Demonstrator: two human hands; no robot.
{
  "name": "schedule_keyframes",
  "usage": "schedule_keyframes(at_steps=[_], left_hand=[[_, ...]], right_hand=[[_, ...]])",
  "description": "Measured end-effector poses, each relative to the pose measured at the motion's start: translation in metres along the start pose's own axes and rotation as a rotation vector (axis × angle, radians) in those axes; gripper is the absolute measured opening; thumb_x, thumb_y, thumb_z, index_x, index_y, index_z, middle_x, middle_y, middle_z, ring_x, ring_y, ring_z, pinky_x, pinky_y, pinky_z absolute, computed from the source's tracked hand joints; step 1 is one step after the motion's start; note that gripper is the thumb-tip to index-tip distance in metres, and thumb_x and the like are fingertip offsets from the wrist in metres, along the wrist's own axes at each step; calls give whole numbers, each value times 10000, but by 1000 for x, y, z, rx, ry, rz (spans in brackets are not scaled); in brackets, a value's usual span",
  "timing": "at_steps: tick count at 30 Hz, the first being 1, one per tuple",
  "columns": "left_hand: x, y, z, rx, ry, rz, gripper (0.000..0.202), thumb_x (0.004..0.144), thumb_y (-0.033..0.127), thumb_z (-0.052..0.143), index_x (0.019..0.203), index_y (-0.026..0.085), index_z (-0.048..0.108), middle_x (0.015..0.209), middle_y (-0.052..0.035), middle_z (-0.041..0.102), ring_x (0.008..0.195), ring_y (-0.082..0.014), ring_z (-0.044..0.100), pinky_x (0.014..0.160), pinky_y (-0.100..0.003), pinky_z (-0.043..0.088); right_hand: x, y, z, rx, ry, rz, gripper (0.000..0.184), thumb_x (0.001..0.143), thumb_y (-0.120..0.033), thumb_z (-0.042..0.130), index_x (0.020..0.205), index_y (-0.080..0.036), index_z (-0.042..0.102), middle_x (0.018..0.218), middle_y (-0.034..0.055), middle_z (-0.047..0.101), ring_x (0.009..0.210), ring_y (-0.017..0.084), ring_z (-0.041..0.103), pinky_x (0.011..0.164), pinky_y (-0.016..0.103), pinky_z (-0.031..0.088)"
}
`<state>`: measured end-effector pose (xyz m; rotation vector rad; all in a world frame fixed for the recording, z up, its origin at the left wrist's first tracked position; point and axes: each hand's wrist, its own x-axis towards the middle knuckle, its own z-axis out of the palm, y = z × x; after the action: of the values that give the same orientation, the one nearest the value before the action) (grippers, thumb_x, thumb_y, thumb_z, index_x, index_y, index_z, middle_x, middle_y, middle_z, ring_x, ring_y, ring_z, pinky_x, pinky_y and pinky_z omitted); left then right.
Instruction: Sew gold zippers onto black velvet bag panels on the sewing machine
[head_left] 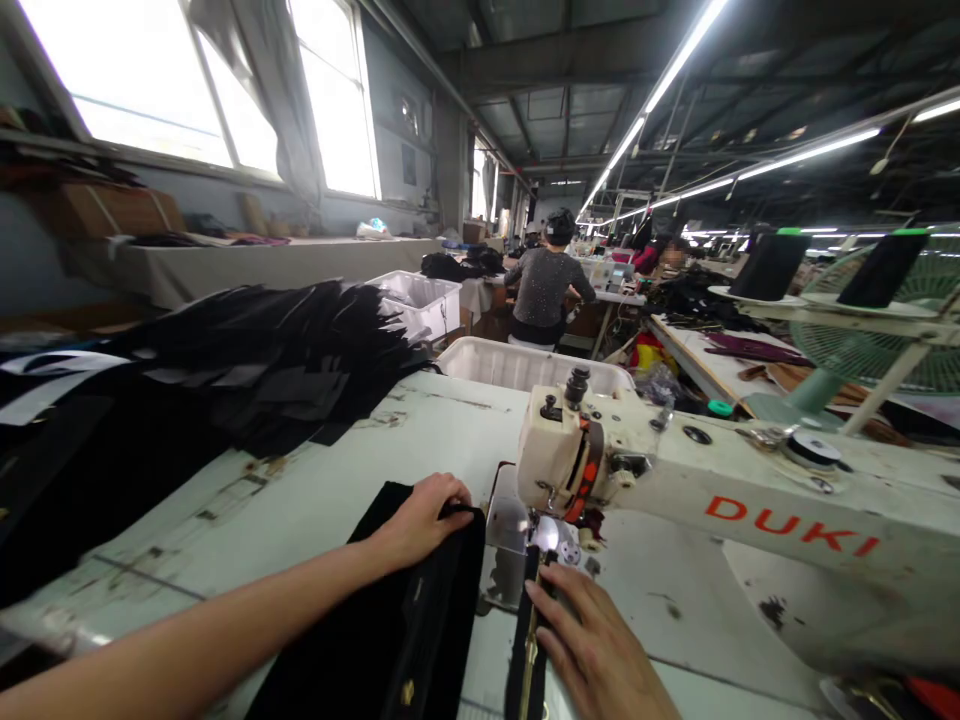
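Observation:
My left hand (427,520) is closed on the upper edge of a black fabric piece (442,600), its fingertips curled over. This piece lies left of the sewing machine's needle area and carries a strip with a gold-coloured metal bit near the bottom of the view. My right hand (592,640) lies with fingers apart on a black zipper (529,650) with gold-coloured teeth. The zipper's top end reaches the lit needle area of the white sewing machine (559,450). My right thumb is hidden.
A large heap of black fabric pieces (277,350) covers the table's left. Behind the table is a white plastic bin (525,360); farther off, a person (551,285) sits with their back to me. Black thread cones (772,265) and a green fan (862,330) stand at right.

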<state>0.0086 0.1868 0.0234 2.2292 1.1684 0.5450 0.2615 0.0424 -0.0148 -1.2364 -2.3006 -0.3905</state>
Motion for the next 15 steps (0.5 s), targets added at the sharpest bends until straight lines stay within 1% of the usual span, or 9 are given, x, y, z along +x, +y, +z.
schedule_keyframes(at_steps=[2,3,5,6,8,9,10,13,15], left_hand=[[-6,14,13,-35,2,-13,178,933,301,518,963,155,614,931,-50,631,887,-221,601,836,-349,497],[-8,21,18,-44,1,-11,178,937,296,520,992,156,615,955,-50,638,897,-215,612,835,-339,510],[-13,35,26,-33,12,9,227,889,240,589,1097,151,606,1096,-75,623,1041,-238,592,950,-370,491],[-18,41,30,-22,24,23,338,847,197,630,1178,151,583,1214,-96,581,1167,-264,534,1038,-407,440],[-33,52,36,28,46,75,577,803,135,658,1350,182,481,1437,-113,420,1382,-311,316,1161,-498,288],[-42,55,38,63,37,124,624,818,129,647,1399,215,438,1494,-98,359,1429,-314,231,1182,-531,233],[-51,58,40,114,9,190,628,850,133,625,1430,245,408,1517,-82,340,1446,-306,206,1190,-554,200],[-72,58,48,246,-95,355,592,948,186,555,1488,256,322,1512,-75,386,1422,-262,313,1187,-558,197],[-78,56,52,301,-104,385,596,972,232,541,1508,220,281,1529,-93,361,1420,-262,322,1174,-543,231]], right_hand=[[3,-2,-4,12,27,11,314,988,-294,435,1248,-260,608,1214,20,648,1113,173,632,911,283,565],[6,-4,-6,19,46,17,307,991,-293,423,1222,-257,623,1199,16,656,1095,175,641,897,288,573],[11,-6,-10,20,87,18,313,1002,-291,387,1169,-247,648,1165,12,673,1053,178,660,863,300,590],[14,-7,-11,14,105,13,322,1007,-293,371,1148,-246,656,1147,8,682,1030,179,670,844,305,598],[16,-9,-14,-10,126,-3,342,1017,-301,343,1125,-247,662,1116,-1,695,993,180,684,817,314,607],[17,-9,-14,-26,130,-11,352,1021,-301,330,1118,-247,665,1106,-5,699,979,180,690,807,316,609],[16,-9,-15,-40,129,-21,363,1023,-298,319,1114,-244,666,1101,-8,702,968,179,693,799,315,611],[13,-8,-13,-70,127,-40,378,1022,-266,305,1115,-222,669,1118,-5,701,980,176,693,806,303,607],[11,-8,-11,-89,136,-53,375,1017,-245,311,1109,-212,673,1124,-5,701,995,174,690,809,293,604]])
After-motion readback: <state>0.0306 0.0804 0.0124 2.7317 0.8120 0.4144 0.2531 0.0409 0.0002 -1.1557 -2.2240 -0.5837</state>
